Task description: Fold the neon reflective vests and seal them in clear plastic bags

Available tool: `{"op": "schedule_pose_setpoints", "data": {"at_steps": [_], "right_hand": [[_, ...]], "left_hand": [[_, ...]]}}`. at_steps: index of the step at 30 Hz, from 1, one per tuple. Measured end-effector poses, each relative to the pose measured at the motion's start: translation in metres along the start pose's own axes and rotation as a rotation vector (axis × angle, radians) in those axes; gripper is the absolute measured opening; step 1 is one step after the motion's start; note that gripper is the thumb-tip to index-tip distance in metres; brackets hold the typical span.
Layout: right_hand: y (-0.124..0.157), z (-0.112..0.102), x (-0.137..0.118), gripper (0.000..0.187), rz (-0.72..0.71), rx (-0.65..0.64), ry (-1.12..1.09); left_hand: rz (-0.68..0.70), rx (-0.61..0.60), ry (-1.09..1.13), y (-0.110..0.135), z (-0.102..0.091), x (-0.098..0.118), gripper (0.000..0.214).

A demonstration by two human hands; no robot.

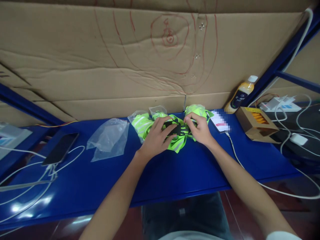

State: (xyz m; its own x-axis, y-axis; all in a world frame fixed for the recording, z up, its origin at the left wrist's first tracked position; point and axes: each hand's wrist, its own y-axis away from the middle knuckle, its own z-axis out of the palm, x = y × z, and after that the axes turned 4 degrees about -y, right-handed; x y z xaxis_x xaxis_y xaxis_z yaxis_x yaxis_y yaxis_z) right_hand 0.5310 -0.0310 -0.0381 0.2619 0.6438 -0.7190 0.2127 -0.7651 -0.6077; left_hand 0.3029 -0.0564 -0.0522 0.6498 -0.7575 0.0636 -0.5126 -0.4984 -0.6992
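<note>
My left hand [157, 137] is curled around a black plastic buckle [176, 129] on a neon-green reflective strap bundle [178, 145]. On the other side, my right hand [200, 130] pinches the buckle's right-hand part with thumb and forefinger; its fingertips partly cover that part. Whether the two buckle parts are joined, I cannot tell. Green straps with silvery stripes spread under and around both hands on the blue table [175, 176]. A bagged green strap bundle [140, 122] lies just left of my left hand, and another one [195, 109] sits behind my right hand.
A crumpled clear plastic bag [108, 138] lies to the left, beyond it a dark phone [61, 149] with white cables. On the right are a lit phone [219, 121] on a cable, a juice bottle [240, 95] and an open cardboard box [257, 123]. Cardboard sheeting [125, 50] stands behind.
</note>
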Motion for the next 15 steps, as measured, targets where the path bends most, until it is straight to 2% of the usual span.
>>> {"op": "schedule_pose_setpoints", "data": {"at_steps": [5, 9, 12, 15], "right_hand": [[0.004, 0.004, -0.001, 0.031, -0.007, -0.025, 0.010], [0.013, 0.011, -0.004, 0.033, 0.056, 0.042, -0.048], [0.018, 0.018, -0.005, 0.036, 0.049, 0.127, -0.067], [0.018, 0.023, -0.003, 0.036, 0.054, 0.131, -0.091]], "left_hand": [[0.018, -0.067, -0.024, -0.003, 0.001, 0.010, 0.035], [0.015, -0.058, -0.040, -0.004, 0.007, 0.024, 0.036], [0.008, -0.036, -0.072, -0.003, 0.012, 0.029, 0.035], [0.006, -0.027, -0.084, -0.001, 0.016, 0.029, 0.034]]}}
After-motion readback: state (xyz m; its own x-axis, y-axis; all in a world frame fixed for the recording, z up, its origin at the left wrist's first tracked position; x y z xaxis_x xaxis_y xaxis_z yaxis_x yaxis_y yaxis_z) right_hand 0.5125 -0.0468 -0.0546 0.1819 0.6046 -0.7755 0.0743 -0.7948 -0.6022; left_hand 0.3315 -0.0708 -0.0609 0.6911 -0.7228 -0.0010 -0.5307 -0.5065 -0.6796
